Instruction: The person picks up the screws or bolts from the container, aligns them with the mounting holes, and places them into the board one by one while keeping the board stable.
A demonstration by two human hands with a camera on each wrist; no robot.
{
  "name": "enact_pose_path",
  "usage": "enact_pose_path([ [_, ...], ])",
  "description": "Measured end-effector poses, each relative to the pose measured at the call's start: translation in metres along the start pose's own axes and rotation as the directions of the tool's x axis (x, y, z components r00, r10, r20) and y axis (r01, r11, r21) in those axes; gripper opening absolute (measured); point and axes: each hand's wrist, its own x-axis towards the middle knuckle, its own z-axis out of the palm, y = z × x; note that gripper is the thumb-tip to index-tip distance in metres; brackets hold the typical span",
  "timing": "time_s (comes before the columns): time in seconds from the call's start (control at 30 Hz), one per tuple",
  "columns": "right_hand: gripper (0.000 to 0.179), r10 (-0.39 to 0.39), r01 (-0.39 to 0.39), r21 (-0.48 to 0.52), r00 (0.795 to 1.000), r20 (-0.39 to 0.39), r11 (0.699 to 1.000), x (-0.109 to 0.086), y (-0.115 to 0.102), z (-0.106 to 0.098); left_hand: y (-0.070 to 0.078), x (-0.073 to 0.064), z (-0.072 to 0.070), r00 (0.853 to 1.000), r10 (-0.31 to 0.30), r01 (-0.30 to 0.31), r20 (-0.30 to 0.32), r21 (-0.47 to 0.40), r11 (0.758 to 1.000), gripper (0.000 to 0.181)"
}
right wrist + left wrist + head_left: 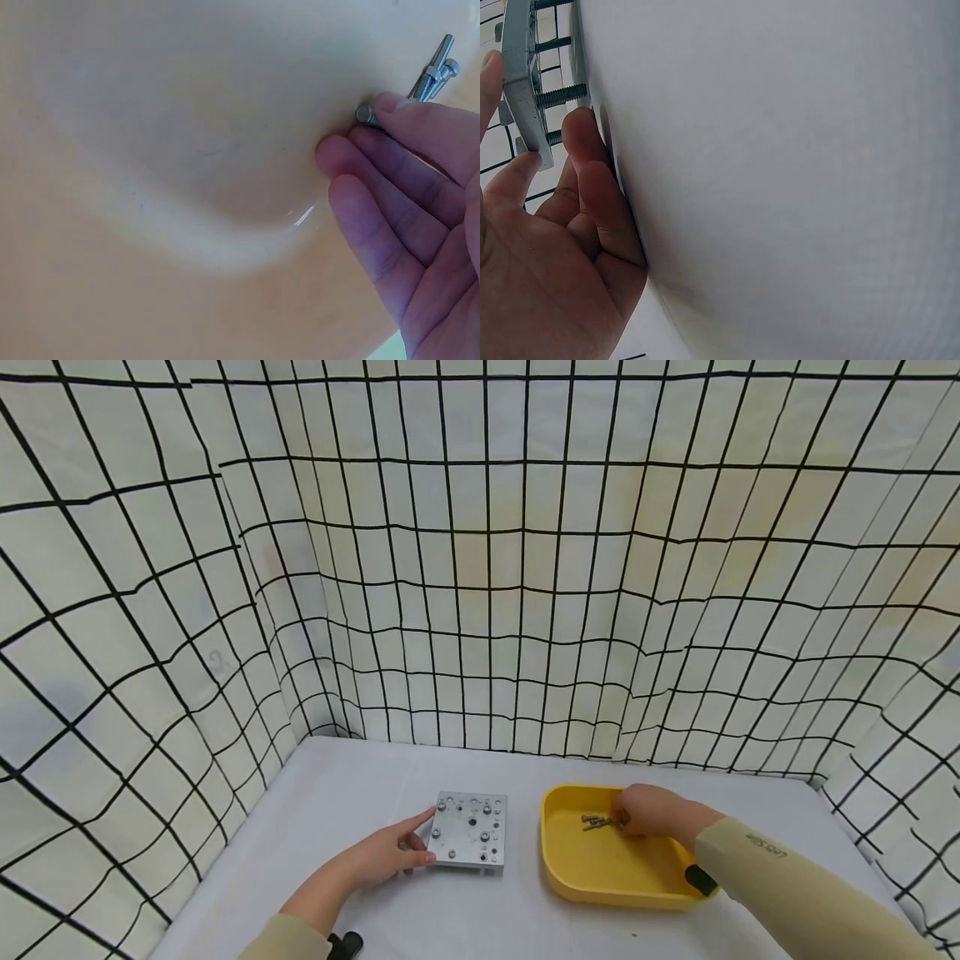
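Observation:
A square silver metal plate (461, 831) with several socket-head screws in its holes sits on the white table. My left hand (386, 852) holds it at its left side, index finger by the far corner and thumb at the near one. In the left wrist view, threaded screw shanks (561, 96) stick out from the underside of the plate (525, 90), and curled fingers lie beside them. Inside the yellow tray (592, 868), my right hand (648, 810) pinches a screw (365, 114) between thumb and fingers. Loose screws (435, 71) lie just beyond the fingertips.
The white tablecloth (360, 777) surrounds the plate and tray. White walls with a black grid (487, 610) stand behind and at both sides. A black strap piece (701, 881) at the right wrist overlaps the tray's near right rim.

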Motion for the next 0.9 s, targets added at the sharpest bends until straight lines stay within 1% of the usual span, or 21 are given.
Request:
enact_pose_path([
  [0.2,0.017,-0.013,0.013,-0.012,1.0,0.001,1.0,0.002,-0.001,-0.001,-0.002,0.001,-0.003,1.0,0.005,-0.005,-0.004,0.004,1.0,0.083],
  [0.4,0.02,-0.004,0.004,0.011,1.0,0.01,1.0,0.0,0.003,-0.002,-0.002,0.0,-0.003,1.0,0.024,-0.024,0.004,-0.018,1.0,0.082],
  [0.63,0.018,-0.023,0.024,0.076,1.0,-0.004,0.997,-0.005,0.011,-0.002,-0.002,0.001,-0.003,0.999,0.032,-0.03,0.027,-0.042,0.999,0.083],
  [0.73,0.017,-0.033,0.034,0.101,0.999,-0.008,0.994,-0.006,0.012,-0.003,-0.001,0.002,-0.003,0.999,0.03,-0.029,0.022,-0.038,0.999,0.083],
  [0.9,0.018,-0.019,0.019,0.125,1.0,-0.006,0.992,-0.006,0.013,-0.002,-0.002,0.0,-0.002,1.0,0.017,-0.017,0.014,-0.022,1.0,0.083],
])
